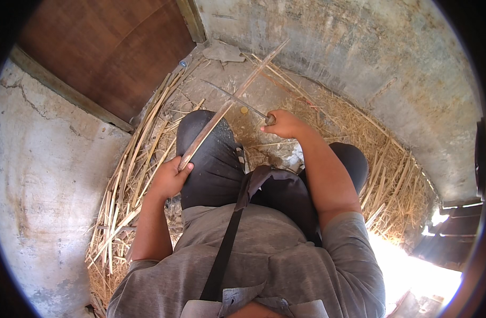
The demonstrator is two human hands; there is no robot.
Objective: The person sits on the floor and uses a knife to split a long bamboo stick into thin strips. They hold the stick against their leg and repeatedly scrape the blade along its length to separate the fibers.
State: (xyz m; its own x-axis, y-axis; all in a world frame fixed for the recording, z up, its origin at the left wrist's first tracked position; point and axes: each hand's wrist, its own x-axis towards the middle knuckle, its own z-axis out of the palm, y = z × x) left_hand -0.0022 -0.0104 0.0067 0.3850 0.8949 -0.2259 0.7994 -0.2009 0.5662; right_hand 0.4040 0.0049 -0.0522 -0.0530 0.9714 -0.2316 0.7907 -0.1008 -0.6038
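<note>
Stained, cracked plaster walls [328,42] curve around the cramped corner, with a brown door [110,47] at the upper left and bright light at the lower right. The floor [216,66] between them is bare, dusty and uneven, so anything set down there would probably not lie flat. Loose straw [399,185] heaps along the right side, and long pale strips [131,169] lie along the left. The seated person's dark trousers [203,151] make the nearest surface, soft and giving. Above the left thigh a long wooden stick [224,113] slants away to a narrow tip; whether it touches the cloth I cannot tell. It looks light for its length and stiff, dry rather than slippery, though the thin far end could snap and the edges may splinter. The broader near end seems the best place to take hold, and there the left hand [167,179] is closed around it, thumb on top. The right hand [285,124] is clenched on the handle of a knife [252,109], whose slim, dark blade looks rigid and crosses the stick's line; contact between them is unclear. The handle is its only safe hold. Smallest are a yellow disc [244,110] near the blade and a blue cap [183,63] by the door.
</note>
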